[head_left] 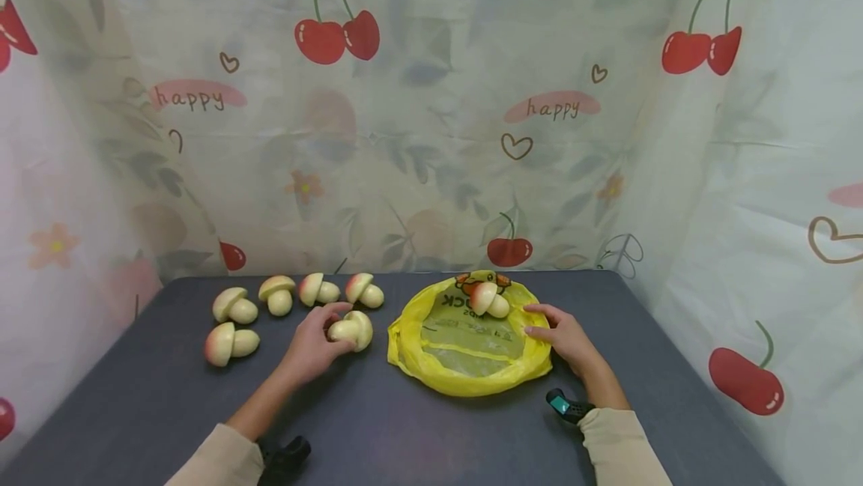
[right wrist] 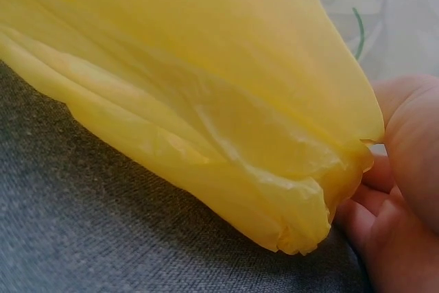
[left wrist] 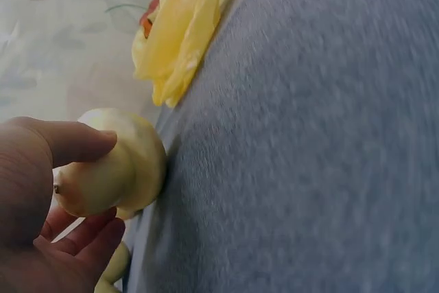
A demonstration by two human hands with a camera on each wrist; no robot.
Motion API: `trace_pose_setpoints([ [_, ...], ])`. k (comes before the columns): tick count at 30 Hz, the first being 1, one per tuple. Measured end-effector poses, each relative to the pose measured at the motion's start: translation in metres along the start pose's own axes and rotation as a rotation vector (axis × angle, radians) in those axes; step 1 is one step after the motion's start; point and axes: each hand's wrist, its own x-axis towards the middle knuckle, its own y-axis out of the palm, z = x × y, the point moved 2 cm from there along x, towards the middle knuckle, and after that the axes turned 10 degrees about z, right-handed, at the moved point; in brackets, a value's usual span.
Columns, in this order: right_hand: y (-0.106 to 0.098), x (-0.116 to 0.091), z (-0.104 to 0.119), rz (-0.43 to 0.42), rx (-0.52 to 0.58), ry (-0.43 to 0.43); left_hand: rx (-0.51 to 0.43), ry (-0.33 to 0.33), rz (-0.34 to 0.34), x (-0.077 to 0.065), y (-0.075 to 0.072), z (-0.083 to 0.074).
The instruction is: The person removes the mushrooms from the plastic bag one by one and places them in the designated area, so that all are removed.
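My left hand (head_left: 317, 344) grips a pale cream toy mushroom (head_left: 352, 330) by its stem. In the left wrist view the thumb lies over the mushroom (left wrist: 103, 180), with the fingers curled beneath it. At the right, my right hand (head_left: 566, 336) pinches the rim of a yellow plastic bag (head_left: 458, 385), which lies spread in a round opening with a duck print. Another toy mushroom (head_left: 497, 306), with a reddish cap, sits inside the bag at its far side. The right wrist view has the bag's crumpled edge (right wrist: 302, 217) between thumb and fingers.
Several more toy mushrooms (head_left: 231, 344) lie at the left and back left of the dark table (head_left: 431, 441), some with reddish caps. A cherry-patterned curtain (head_left: 431, 171) hangs behind the table and along both sides.
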Motion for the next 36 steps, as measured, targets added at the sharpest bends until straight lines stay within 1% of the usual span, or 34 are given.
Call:
trace_pose_setpoints([
  [3, 0.0, 0.0, 0.0, -0.002, 0.004, 0.001, 0.028, 0.003, 0.014, -0.001, -0.003, 0.003],
  [5, -0.001, 0.0, 0.0, -0.001, 0.002, 0.0, 0.051, -0.008, 0.035, -0.001, -0.005, 0.005],
  [11, -0.001, -0.001, 0.0, 0.002, 0.006, 0.0, 0.093, -0.078, 0.107, -0.007, -0.009, 0.011],
  [14, -0.001, -0.001, -0.001, 0.002, 0.001, 0.003, 0.103, -0.097, 0.113, -0.009, -0.01, 0.013],
  [17, -0.001, -0.001, -0.002, 0.003, -0.004, 0.005, 0.125, -0.096, 0.099, -0.009, -0.012, 0.014],
  [19, -0.001, -0.001, -0.002, 0.005, -0.004, 0.003, 0.14, -0.071, 0.082, -0.009, -0.013, 0.014],
  [23, 0.0, -0.001, -0.001, 0.009, -0.005, -0.003, 0.15, 0.035, 0.056, -0.008, -0.019, 0.012],
  [26, 0.0, -0.001, 0.0, 0.007, -0.008, -0.005, 0.169, 0.123, 0.082, -0.006, -0.022, 0.009],
  [28, 0.0, 0.0, 0.0, 0.006, -0.007, -0.005, 0.196, 0.162, 0.119, -0.005, -0.024, 0.007],
  [32, 0.0, 0.0, 0.0, 0.006, -0.003, 0.0, 0.255, 0.205, 0.183, -0.004, -0.026, 0.005],
  [36, 0.0, 0.0, 0.0, 0.006, -0.005, 0.005, 0.289, 0.204, 0.193, -0.005, -0.027, 0.006],
])
